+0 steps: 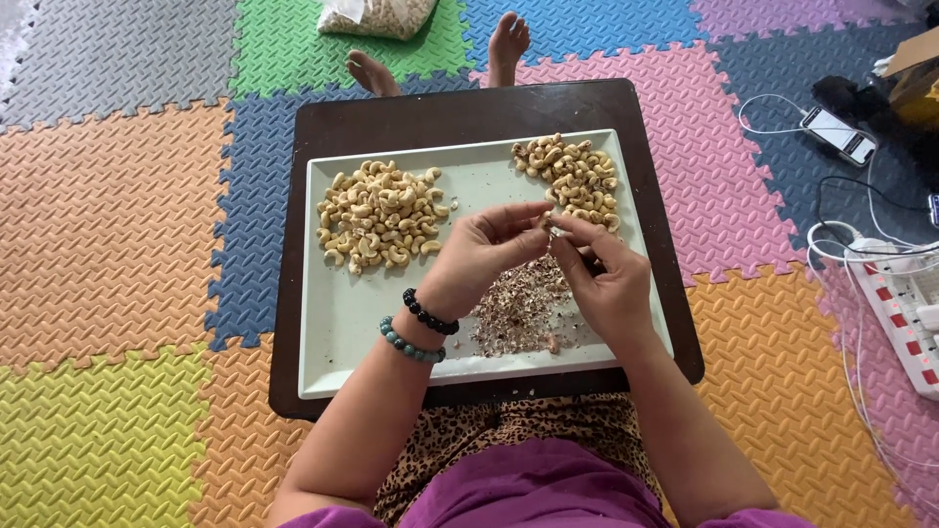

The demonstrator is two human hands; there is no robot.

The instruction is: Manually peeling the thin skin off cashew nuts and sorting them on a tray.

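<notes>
Over a pale rectangular tray (337, 323) my left hand (481, 254) and my right hand (602, 274) meet at the fingertips, pinching a single cashew nut (550, 223) between them. A heap of pale cashews (380, 215) lies on the tray's left side. A second heap of cashews (572, 176), slightly browner, sits at the far right. Below my hands lies a pile of brownish skin flakes (518, 313). Two bead bracelets, one black and one green, circle my left wrist.
The tray rests on a low dark brown table (411, 112) above colourful foam floor mats. My bare feet (430, 59) stick out past the table. A clear bag of nuts (377, 15) lies beyond. A phone (839, 135), cables and a power strip (905, 313) are at right.
</notes>
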